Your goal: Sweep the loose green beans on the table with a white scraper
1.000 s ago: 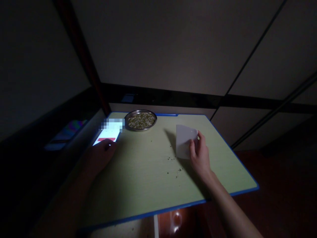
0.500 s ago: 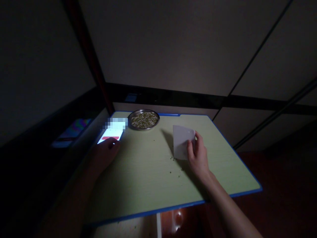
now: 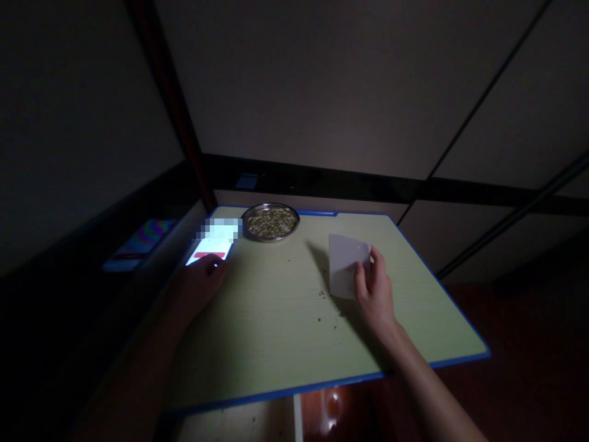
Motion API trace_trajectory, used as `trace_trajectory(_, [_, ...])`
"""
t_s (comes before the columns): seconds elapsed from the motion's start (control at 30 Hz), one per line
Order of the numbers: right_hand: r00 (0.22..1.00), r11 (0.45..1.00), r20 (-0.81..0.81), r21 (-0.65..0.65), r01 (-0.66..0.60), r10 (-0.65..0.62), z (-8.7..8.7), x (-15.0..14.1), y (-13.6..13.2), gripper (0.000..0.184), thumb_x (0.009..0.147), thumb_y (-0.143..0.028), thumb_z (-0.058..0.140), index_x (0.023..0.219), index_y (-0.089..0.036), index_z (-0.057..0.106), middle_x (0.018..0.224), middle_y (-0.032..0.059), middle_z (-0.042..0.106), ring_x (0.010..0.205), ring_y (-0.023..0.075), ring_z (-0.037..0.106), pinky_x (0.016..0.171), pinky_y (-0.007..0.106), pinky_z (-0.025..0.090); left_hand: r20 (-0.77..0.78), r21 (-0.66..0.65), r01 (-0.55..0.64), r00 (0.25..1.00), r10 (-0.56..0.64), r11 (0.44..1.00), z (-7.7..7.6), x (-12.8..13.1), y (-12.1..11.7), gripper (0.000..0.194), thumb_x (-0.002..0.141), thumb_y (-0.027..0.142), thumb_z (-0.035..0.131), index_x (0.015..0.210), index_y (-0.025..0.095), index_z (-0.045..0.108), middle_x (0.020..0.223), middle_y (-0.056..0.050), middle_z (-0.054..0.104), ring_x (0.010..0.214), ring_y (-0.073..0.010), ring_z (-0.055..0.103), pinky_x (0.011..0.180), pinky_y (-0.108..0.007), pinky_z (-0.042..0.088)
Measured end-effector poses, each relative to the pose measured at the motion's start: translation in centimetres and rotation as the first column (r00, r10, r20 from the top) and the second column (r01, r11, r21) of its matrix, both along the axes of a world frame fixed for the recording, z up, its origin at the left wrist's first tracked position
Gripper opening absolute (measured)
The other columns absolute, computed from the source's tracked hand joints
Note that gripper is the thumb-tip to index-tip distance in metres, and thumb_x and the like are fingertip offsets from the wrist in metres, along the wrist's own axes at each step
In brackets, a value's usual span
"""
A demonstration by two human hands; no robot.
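My right hand (image 3: 375, 291) grips a white flat sheet (image 3: 343, 267) by its right side, with the thumb on the near face. The sheet stands tilted over the table and casts a shadow to its left. Several small dark grains (image 3: 321, 294) lie scattered by its lower left edge. On the left, my left hand (image 3: 202, 279) is closed at the lower end of a lit phone (image 3: 209, 248); part of the hand is in deep shade. Beyond the phone sits a round metal plate (image 3: 270, 239) holding many green grains (image 3: 271, 222).
The pale green table (image 3: 257, 344) has a blue rim (image 3: 294, 391). A wall panel (image 3: 299, 98) rises behind it and a dark panel stands at the left. Below the near edge is an open drawer-like space (image 3: 243, 423). The room is dim.
The white sheet in my right hand has shifted slightly right, away from the grains. My left hand and the phone stay together; the whole view has moved a little.
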State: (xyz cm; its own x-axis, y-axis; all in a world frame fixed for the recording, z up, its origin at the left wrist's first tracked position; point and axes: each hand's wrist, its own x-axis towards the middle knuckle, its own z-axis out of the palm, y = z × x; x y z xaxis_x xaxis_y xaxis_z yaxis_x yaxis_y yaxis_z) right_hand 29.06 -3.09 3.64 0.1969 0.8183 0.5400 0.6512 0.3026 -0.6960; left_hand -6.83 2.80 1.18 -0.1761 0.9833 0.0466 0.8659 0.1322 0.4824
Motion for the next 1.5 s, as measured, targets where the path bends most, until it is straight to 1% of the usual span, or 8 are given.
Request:
trace_trajectory(0.1, [0.999,0.999,-0.015,-0.004,-0.041,0.041,0.3,-0.3,0.0,0.048,0.093,-0.036,0.045,0.137,-0.018,0.042,0.086,0.0094,0.067,0.066,0.0202,0.061,0.057,0.031,0.047,-0.022,0.009,-0.015,1.0,0.015,1.0,0.1,0.1,0.0,0.042,0.088,0.051,0.039,0.096,0.021,0.067,0.096,-0.009,0.073,0.084,-0.0231,0.066,0.071,-0.03,0.046])
trace_trajectory(0.3, [0.998,0.999,-0.055,0.031,0.026,-0.024,0.3,0.4,-0.1,0.048,0.093,-0.037,0.046,0.135,-0.016,0.042,0.083,0.0089,0.066,0.067,0.0201,0.061,0.058,0.031,0.048,-0.058,-0.017,-0.018,0.998,0.017,1.0,0.4,0.4,-0.2,0.047,0.089,0.054,0.033,0.094,0.022,0.067,0.095,-0.008,0.072,0.084,-0.0236,0.067,0.07,-0.03,0.046])
trace_trajectory(0.53, [0.999,1.0,-0.042,-0.003,-0.009,0.009,0.0,-0.2,-0.4,0.047,0.093,-0.036,0.045,0.136,-0.017,0.042,0.079,0.0067,0.064,0.06,0.0181,0.057,0.054,0.03,0.044,-0.056,-0.011,-0.018,0.998,0.017,1.0,0.5,0.4,-0.3,0.046,0.088,0.054,0.034,0.092,0.023,0.067,0.088,-0.007,0.072,0.08,-0.0228,0.067,0.065,-0.029,0.044])
trace_trajectory(0.8, [1.0,0.999,-0.011,-0.039,-0.003,0.002,0.2,-0.3,0.0,0.047,0.093,-0.036,0.044,0.136,-0.017,0.041,0.078,0.007,0.064,0.061,0.0193,0.057,0.054,0.031,0.042,-0.056,0.007,-0.028,0.998,0.028,1.0,0.8,0.8,-0.6,0.046,0.087,0.053,0.035,0.093,0.021,0.068,0.088,-0.007,0.072,0.079,-0.0236,0.066,0.066,-0.03,0.045])
trace_trajectory(1.03, [1.0,1.0,-0.013,-0.012,-0.016,0.015,0.1,-0.6,-0.1,0.047,0.094,-0.036,0.044,0.136,-0.017,0.041,0.077,0.0059,0.063,0.059,0.0184,0.057,0.053,0.029,0.041,-0.055,0.021,-0.025,0.998,0.026,0.999,0.6,0.7,-0.5,0.045,0.087,0.054,0.036,0.091,0.022,0.067,0.088,-0.006,0.072,0.078,-0.022,0.066,0.065,-0.028,0.044])
trace_trajectory(1.17, [0.999,0.999,-0.006,-0.01,-0.034,0.034,0.1,-0.7,0.0,0.046,0.094,-0.036,0.044,0.136,-0.017,0.042,0.083,0.0077,0.065,0.063,0.0186,0.059,0.055,0.029,0.042,-0.061,0.024,-0.024,0.998,0.026,0.999,0.5,0.7,-0.5,0.044,0.087,0.053,0.036,0.089,0.021,0.067,0.086,-0.007,0.071,0.076,-0.0219,0.065,0.062,-0.028,0.042])
trace_trajectory(1.37, [0.996,1.0,-0.089,0.016,-0.019,0.02,-0.2,-0.4,-0.1,0.047,0.094,-0.036,0.046,0.137,-0.017,0.04,0.076,0.0044,0.063,0.058,0.0168,0.055,0.052,0.028,0.042,-0.037,0.038,-0.022,0.999,0.023,0.999,0.3,0.6,-0.5,0.043,0.087,0.052,0.036,0.088,0.022,0.067,0.08,-0.004,0.07,0.07,-0.0198,0.063,0.059,-0.027,0.039])
trace_trajectory(1.5, [0.992,0.997,-0.103,0.012,-0.07,0.071,-0.5,-0.6,-0.2,0.047,0.093,-0.037,0.047,0.136,-0.017,0.042,0.083,0.0069,0.065,0.063,0.0171,0.057,0.056,0.029,0.046,-0.043,0.031,-0.029,0.999,0.031,0.999,0.5,0.7,-0.6,0.042,0.087,0.053,0.037,0.085,0.022,0.066,0.079,-0.004,0.07,0.07,-0.0198,0.062,0.059,-0.027,0.039])
